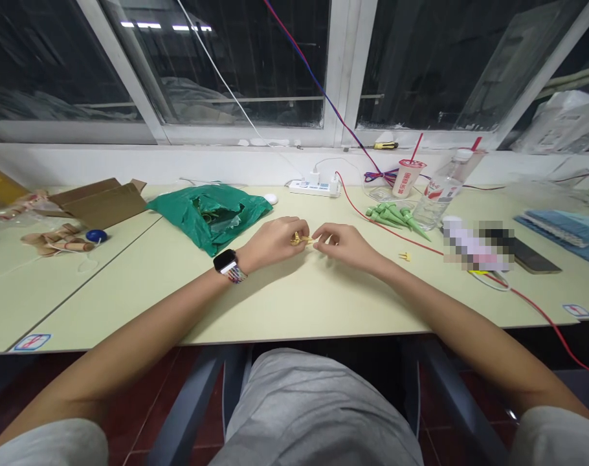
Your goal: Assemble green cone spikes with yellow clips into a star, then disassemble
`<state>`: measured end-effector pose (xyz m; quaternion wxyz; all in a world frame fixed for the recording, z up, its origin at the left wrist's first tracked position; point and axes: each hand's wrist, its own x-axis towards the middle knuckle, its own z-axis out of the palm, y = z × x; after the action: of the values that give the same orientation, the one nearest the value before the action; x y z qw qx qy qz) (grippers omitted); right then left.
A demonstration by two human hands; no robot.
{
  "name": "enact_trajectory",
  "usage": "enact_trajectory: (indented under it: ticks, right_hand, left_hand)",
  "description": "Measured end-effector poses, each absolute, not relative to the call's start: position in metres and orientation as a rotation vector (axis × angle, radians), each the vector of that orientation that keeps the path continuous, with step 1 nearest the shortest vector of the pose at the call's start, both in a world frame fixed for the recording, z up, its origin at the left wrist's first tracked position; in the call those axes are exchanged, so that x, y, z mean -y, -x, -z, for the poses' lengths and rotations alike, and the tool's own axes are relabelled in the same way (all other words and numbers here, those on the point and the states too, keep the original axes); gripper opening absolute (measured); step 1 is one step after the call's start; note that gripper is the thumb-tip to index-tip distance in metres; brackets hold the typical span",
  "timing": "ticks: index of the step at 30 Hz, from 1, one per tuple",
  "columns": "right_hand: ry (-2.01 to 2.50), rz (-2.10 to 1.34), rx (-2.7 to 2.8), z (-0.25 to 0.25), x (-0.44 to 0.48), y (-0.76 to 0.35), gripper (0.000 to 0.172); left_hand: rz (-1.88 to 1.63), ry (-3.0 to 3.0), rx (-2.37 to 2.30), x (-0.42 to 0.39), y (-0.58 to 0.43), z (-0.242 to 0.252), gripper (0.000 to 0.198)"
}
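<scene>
My left hand [277, 243], with a watch on its wrist, is closed around a small yellow plastic part [297, 239]. The part's thin end points right, toward my right hand [342, 246]. The fingers of that hand are curled into a pinch at this thin end; the fingertips partly hide it. Both hands are just above the table, close together. Another small yellow piece [405, 257] with prongs lies on the table to the right of my right hand. Several green cone-shaped plastic pieces [394, 215] lie in a heap farther back.
A green plastic bag [214, 213] lies behind my left hand. At far left are a cardboard box [98, 202] and wooden toy pieces with a blue ball [96, 236]. A power strip [314, 188], cup [408, 178], water bottle [440, 194] and red cable [532, 306] occupy the back and right.
</scene>
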<state>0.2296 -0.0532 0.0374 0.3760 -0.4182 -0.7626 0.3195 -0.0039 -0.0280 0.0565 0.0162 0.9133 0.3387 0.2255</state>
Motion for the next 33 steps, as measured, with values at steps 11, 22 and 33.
enact_trajectory:
  ticks: [11,22,33]
  right_hand:
    - [0.899,-1.243,1.427,-0.021,0.046,-0.220,0.045]
    - [0.899,-1.249,1.450,-0.018,0.052,-0.231,0.045]
    - [0.900,-1.083,1.638,-0.014,0.051,-0.234,0.044]
  left_hand:
    - [-1.174,-2.767,-0.796,0.034,-0.020,-0.035,0.012]
    - [-1.132,-2.661,-0.757,0.040,-0.008,-0.029,0.020]
    - [-1.112,-2.450,-0.891,0.043,-0.016,-0.026,0.026]
